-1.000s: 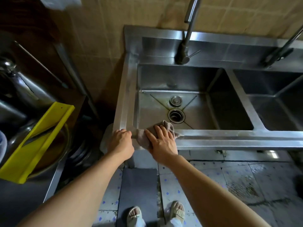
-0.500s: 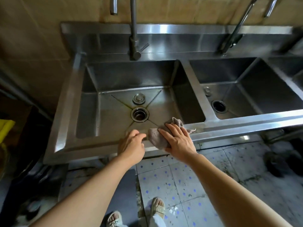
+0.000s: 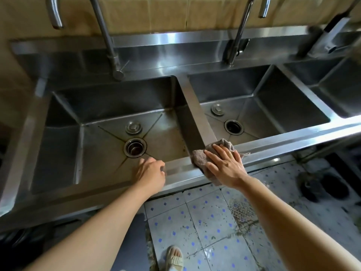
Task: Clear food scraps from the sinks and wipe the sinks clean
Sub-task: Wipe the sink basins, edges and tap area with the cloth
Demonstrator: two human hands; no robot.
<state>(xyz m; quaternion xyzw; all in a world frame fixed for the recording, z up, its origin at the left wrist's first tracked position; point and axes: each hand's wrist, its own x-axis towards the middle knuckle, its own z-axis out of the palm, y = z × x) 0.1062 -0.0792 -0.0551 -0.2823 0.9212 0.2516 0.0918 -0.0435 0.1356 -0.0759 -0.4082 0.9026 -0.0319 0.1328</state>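
Right hand point(image 3: 224, 166), fingers flat and spread, presses a crumpled grey-brown cloth point(image 3: 203, 159) onto the brushed-steel front rim point(image 3: 179, 169) at the divider. Left hand point(image 3: 151, 174) rests on that rim, fingers loosely curled, holding nothing. Beyond, two rectangular basins with round drains point(image 3: 135, 147).

Open left basin point(image 3: 93, 153) below, faucet pipe point(image 3: 106, 38) upright at its back rim.

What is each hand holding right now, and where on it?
Neither grips anything. The right hand presses flat on the middle of the cloth, on the front rim by the divider. The left hand rests on that rim.
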